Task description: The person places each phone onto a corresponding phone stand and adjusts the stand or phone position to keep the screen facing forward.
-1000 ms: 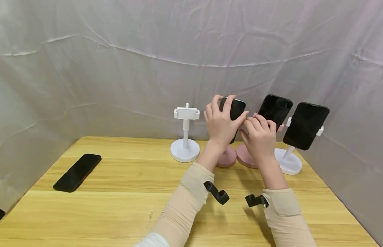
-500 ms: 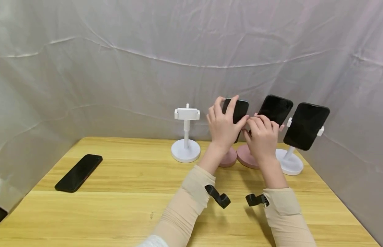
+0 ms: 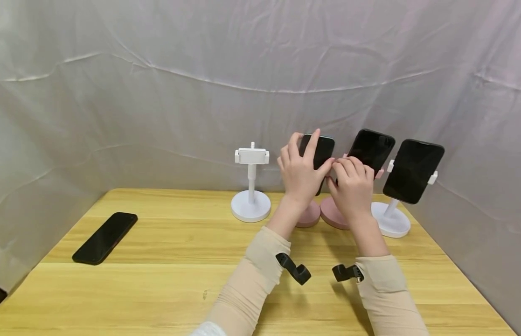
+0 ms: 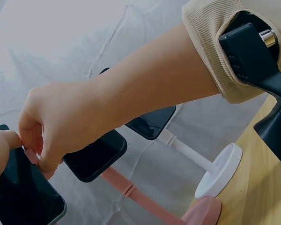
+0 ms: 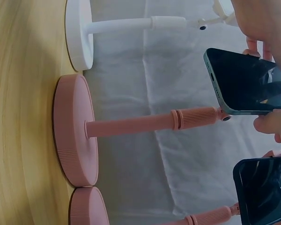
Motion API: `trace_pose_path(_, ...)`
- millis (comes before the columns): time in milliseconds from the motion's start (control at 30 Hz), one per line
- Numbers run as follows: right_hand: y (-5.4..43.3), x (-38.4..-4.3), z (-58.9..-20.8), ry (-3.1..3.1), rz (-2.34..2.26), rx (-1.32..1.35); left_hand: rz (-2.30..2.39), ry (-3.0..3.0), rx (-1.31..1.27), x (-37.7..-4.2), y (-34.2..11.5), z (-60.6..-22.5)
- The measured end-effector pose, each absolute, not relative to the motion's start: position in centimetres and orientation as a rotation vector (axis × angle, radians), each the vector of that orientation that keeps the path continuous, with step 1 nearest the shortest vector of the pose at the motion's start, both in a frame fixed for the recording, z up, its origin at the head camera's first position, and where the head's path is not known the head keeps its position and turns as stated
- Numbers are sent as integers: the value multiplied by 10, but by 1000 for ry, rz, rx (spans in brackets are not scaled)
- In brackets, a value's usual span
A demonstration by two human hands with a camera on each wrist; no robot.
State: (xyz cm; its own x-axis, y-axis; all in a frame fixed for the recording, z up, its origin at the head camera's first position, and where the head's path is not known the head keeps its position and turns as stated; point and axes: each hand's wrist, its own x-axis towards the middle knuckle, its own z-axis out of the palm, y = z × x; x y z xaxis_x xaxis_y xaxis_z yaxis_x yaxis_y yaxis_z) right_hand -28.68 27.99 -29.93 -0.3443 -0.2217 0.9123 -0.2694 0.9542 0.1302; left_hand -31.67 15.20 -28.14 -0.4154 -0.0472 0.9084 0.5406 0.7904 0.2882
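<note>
My left hand (image 3: 300, 175) grips a black-screened phone (image 3: 325, 151) at its sides, fingers over the upper part. That phone sits at the head of a pink phone stand (image 3: 309, 215), mostly hidden behind the hand in the head view. On the phone's right edge my right hand (image 3: 353, 186) pinches the stand's small pink clamp arm (image 4: 32, 156), clearest in the left wrist view. The right wrist view shows the phone (image 5: 243, 84) from below, above the pink pole (image 5: 131, 125), with fingers on both long edges.
Close on the right stand a second pink stand (image 3: 333, 213) and a white stand (image 3: 392, 221), each holding a phone. Left of the hands is a white stand (image 3: 252, 207) with a bare clamp. Another phone (image 3: 105, 238) lies on the wooden table (image 3: 159, 289). Grey cloth (image 3: 201, 116) hangs behind.
Both hands keep their hold on the phone and clamp. The phone's top has shifted very slightly; the whole view also drifts a little.
</note>
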Motion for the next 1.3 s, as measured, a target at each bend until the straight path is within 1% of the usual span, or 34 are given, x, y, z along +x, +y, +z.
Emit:
trace_pose_path(600, 282, -282, -294, -1977, 72, 400, -631, -1904, -408, -314, 137, -282)
trace_pose_path(1300, 284, -268, -279, -2015, 83, 448, -538, -1851, -556, -307, 95, -289)
